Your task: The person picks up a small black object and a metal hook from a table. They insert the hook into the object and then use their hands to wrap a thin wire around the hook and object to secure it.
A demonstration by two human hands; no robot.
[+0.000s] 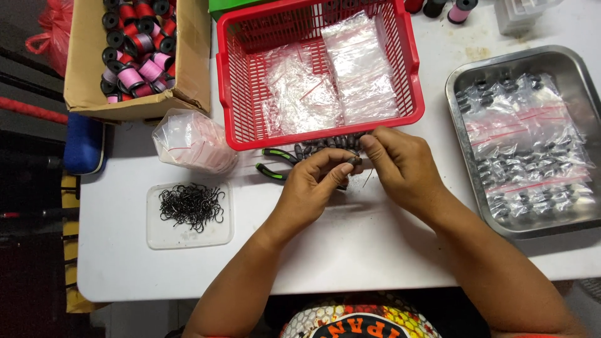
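Two hands at the near middle of one white table [350, 250]: left hand [310, 188] and right hand [400, 166], fingertips pinched together on one small dark sinker [354, 162], thin wire hanging just beneath. One shallow clear tray of black hooks [191, 206] to the left. One pair of green-handled pliers [275, 163]. Beyond, one red basket [319, 69], two bag stacks inside. One steel tray [579, 81] right; one cardboard box of spools [134, 50] far left.
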